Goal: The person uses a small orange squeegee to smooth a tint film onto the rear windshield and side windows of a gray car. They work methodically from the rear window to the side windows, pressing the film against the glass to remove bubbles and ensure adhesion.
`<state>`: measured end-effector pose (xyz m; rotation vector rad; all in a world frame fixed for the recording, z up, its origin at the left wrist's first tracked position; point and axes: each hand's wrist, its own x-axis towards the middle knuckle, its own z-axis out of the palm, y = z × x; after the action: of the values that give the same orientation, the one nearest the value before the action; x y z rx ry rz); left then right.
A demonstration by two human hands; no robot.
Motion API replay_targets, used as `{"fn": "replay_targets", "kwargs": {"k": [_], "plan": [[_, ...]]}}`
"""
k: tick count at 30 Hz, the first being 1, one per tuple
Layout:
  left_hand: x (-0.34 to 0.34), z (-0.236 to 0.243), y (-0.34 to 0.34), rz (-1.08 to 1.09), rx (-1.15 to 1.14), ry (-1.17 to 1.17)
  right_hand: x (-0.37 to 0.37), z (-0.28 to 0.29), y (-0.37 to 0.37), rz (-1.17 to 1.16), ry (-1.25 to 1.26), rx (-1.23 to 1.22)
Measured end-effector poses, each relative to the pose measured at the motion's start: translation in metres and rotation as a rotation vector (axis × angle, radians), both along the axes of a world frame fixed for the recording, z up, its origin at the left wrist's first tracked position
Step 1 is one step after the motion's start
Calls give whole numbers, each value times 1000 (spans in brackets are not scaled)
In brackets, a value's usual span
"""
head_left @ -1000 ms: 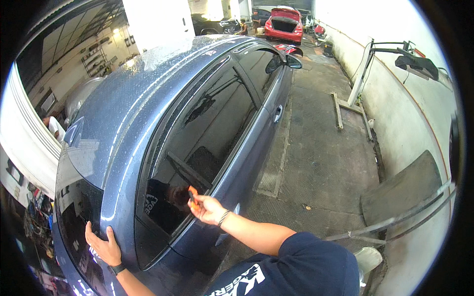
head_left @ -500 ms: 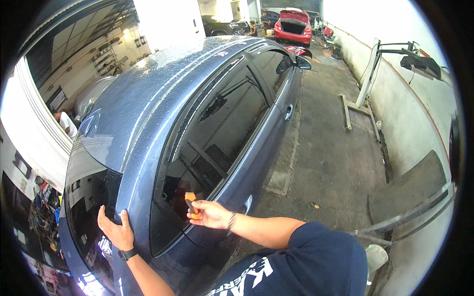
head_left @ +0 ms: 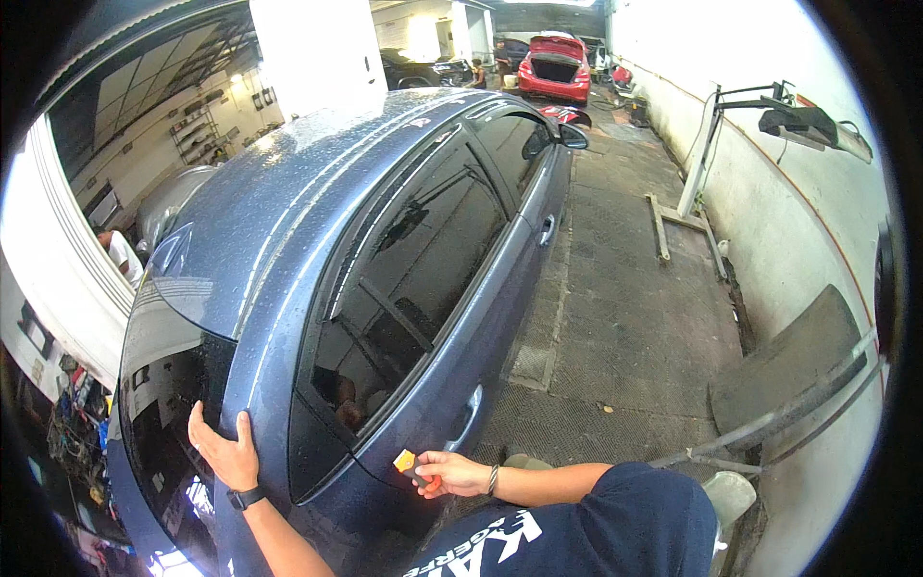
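While the left hand (head_left: 229, 457) lay open, its fingers spread, over the rear pillar (head_left: 261, 385) of the blue car (head_left: 288, 288) at the edge of the rear window (head_left: 178, 404), we saw the right hand (head_left: 450, 475) closed around a small orange-and-black tool (head_left: 413, 470). The tool pointed leftward from between thumb and fingers, over the body at the rear edge of the rear door (head_left: 476, 346), below the lower rear corner of the side window (head_left: 418, 274) and near the door handle (head_left: 470, 418). Whether its flat orange end touched the paint, we could not tell. We judged the tool light, stiff and probably of hard plastic, best held by its dark middle with the end left free. Droplets on the roof (head_left: 250, 212) suggested to us slippery paint and glass; we judged the car's pillar a firmer place for an open palm than the window. The car stood along the left edge of the floor (head_left: 630, 317), with a metal stand (head_left: 694, 183) near the floor's right edge and a red car (head_left: 556, 87) at the far end.
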<state>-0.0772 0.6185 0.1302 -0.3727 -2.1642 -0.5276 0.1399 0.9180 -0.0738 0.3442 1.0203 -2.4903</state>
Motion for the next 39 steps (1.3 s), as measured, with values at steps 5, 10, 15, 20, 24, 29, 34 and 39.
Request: {"fn": "replay_targets", "kwargs": {"k": [5, 10, 15, 20, 24, 29, 34, 39], "plan": [[-2, -2, -4, -4, -10, 0, -3, -3, 16, -71, 22, 68], [0, 0, 1, 8, -3, -6, -4, -2, 18, -52, 32, 110], [1, 0, -1, 16, 7, -12, 3, -10, 10, -27, 38, 121], [0, -3, 0, 23, -4, -2, -5, -4, 24, -24, 82, 187], [-1, -3, -3, 23, 2, 8, -12, 7, 32, -80, 126, 170], [-2, -2, -1, 20, 3, 22, -9, -4, 30, -90, 89, 234], [0, -2, 0, 21, 5, 5, 2, -11, 26, -99, 62, 237], [0, -3, 1, 26, -5, 19, 7, -19, 24, -112, 66, 229]]}}
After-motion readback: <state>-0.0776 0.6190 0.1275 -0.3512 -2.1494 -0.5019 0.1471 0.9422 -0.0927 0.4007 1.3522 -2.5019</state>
